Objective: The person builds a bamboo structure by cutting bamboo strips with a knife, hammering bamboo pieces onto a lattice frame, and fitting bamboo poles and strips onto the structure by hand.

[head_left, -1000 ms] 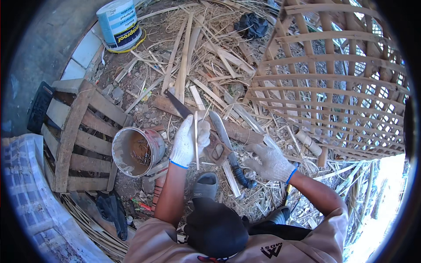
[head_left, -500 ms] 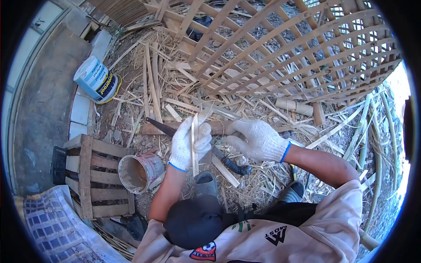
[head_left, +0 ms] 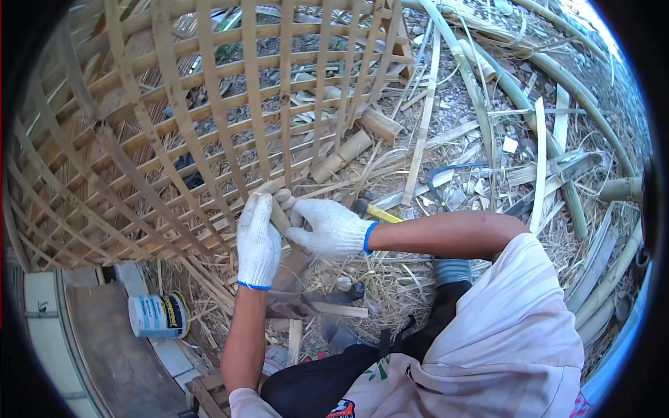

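Observation:
My left hand (head_left: 257,244), in a white knit glove with a blue cuff, is closed around a short bamboo strip (head_left: 280,219). My right hand (head_left: 330,227), gloved the same way, meets it from the right, with its fingers closed on the same strip. Both hands are just in front of the lower edge of a woven bamboo lattice panel (head_left: 214,90). The strip's lower end is partly hidden between the gloves. Below the hands, a tool with a black handle (head_left: 350,292) rests among shavings; its other end is blurred.
A yellow-handled hammer (head_left: 382,213) and a blue-framed saw (head_left: 437,187) lie to the right. Bamboo tube pieces (head_left: 343,156) are scattered beyond. Long bamboo poles (head_left: 578,90) curve along the far right. A white-and-blue bucket (head_left: 159,315) lies at the left, beside a wooden crate (head_left: 208,397).
The view has swung right, bringing the lattice to the left and the hammer and saw into sight. My right hand has come to my left at the bamboo strip, which is now tilted.

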Demonstrator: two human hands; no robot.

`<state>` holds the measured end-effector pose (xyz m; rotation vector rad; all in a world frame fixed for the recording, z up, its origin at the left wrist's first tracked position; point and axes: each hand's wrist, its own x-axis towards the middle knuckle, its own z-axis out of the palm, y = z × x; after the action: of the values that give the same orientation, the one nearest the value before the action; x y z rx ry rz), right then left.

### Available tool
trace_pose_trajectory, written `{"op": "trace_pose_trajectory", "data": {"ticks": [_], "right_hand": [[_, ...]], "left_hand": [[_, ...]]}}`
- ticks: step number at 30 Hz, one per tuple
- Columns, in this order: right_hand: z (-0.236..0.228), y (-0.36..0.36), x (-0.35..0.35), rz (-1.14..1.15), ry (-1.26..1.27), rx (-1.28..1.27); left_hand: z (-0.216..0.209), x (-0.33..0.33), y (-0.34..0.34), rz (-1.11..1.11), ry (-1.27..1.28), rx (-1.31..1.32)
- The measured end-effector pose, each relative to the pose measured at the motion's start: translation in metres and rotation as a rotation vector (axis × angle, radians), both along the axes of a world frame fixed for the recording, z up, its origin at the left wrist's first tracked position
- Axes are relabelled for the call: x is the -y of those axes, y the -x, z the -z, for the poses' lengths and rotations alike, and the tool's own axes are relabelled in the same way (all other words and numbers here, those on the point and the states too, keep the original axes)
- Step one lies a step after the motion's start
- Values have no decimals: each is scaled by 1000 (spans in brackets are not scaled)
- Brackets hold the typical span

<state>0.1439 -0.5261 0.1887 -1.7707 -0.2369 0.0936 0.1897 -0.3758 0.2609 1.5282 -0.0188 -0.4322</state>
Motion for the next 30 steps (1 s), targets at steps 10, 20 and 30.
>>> {"op": "trace_pose_trajectory", "data": {"ticks": [10, 20, 30], "right_hand": [[36, -18, 76, 176, -483, -192], [40, -52, 119, -275, -104, -133], [92, 26, 90, 272, -355, -473]], "left_hand": [[28, 95, -41, 165, -388, 221], [4, 94, -31, 905, -1548, 1308], [10, 91, -51, 1008, -1242, 590]]}}
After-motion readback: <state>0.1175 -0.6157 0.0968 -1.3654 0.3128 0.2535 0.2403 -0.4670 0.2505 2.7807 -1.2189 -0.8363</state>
